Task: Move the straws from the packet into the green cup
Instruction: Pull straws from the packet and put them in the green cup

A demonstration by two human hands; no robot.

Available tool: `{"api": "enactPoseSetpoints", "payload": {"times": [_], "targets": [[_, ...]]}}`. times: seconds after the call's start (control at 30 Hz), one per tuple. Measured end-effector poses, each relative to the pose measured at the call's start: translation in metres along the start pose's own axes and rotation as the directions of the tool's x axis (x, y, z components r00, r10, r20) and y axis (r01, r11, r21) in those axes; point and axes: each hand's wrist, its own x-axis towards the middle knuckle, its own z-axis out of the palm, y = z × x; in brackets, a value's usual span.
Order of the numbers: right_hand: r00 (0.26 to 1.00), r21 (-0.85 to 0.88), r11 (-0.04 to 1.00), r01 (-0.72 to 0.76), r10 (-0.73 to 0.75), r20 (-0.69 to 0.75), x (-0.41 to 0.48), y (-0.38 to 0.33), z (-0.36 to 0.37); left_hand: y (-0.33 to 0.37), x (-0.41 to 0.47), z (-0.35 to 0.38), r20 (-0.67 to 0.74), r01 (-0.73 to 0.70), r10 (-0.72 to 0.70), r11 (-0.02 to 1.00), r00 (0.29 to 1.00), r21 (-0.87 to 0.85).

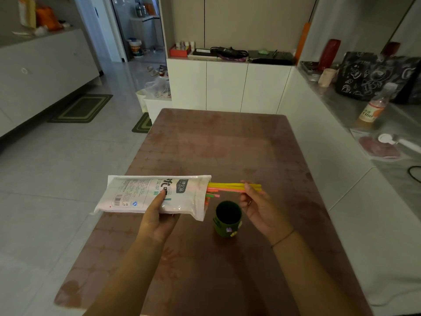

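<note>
Hands are raised: left hand point(157, 216) grips the level packet point(141, 192), right hand point(258, 207) pinches its protruding straws point(227, 186).

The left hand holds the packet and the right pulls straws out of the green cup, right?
Not the cup. In the head view the right hand grips straws sticking out of the packet held by the left hand; the green cup stands apart.

The cup point(227, 218) stands on the surface point(227, 144), your packet point(141, 193) to its left. The straws point(227, 186) jut from the packet's right end, behind the cup.
</note>
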Motion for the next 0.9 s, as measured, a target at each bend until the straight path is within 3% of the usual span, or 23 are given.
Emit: {"api": "enactPoseSetpoints", "payload": {"times": [0.1, 0.27, 0.57, 0.9], "targets": [[0.999, 0.103, 0.994, -0.034, 0.03, 0.036, 0.0, 0.015, 0.007, -0.005, -0.002, 0.002, 0.014, -0.007, 0.007, 1.0, 1.0, 0.011], [0.995, 0.137, 0.99, -0.018, 0.031, -0.091, 0.005, 0.026, 0.02, -0.013, -0.005, 0.004, 0.018, -0.003, 0.003, 1.0, 1.0, 0.022], [0.964, 0.05, 0.988, 0.146, -0.131, -0.231, 0.012, -0.006, -0.011, 0.019, 0.007, -0.011, -0.049, -0.076, 0.073, 0.996, 0.996, -0.054], [0.937, -0.114, 0.974, 0.193, -0.218, -0.273, 0.005, -0.036, -0.037, 0.034, 0.023, -0.032, -0.089, -0.089, 0.087, 0.996, 0.992, -0.02]]}}
